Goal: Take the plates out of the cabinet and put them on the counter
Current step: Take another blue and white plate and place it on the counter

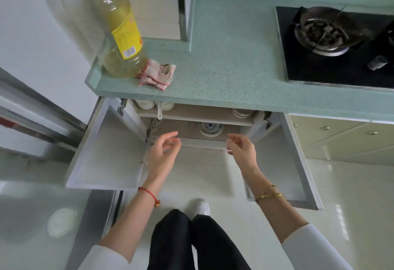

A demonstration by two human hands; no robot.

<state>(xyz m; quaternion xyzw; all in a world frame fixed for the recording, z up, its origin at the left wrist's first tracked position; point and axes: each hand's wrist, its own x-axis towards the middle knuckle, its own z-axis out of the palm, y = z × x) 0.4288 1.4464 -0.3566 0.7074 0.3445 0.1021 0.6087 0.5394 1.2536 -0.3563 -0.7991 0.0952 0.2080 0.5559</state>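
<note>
cabinet [200, 120] doors open | plate stack [242, 112] on upper shelf at 1 o'clock of right hand [243, 149] | left hand [164, 150] and right both empty, fingers loosely spread | plates likely ceramic: stiff, heavy, slippery, fragile; grip opposite rims, support underneath | counter [223, 56] bare at 12 o'clock

White sleeves [313, 246], black trousers [191, 242] and a white shoe [201, 207] are worn, with a red cord bracelet [148, 193] on the left wrist and gold bracelets [269, 195] on the right.
</note>
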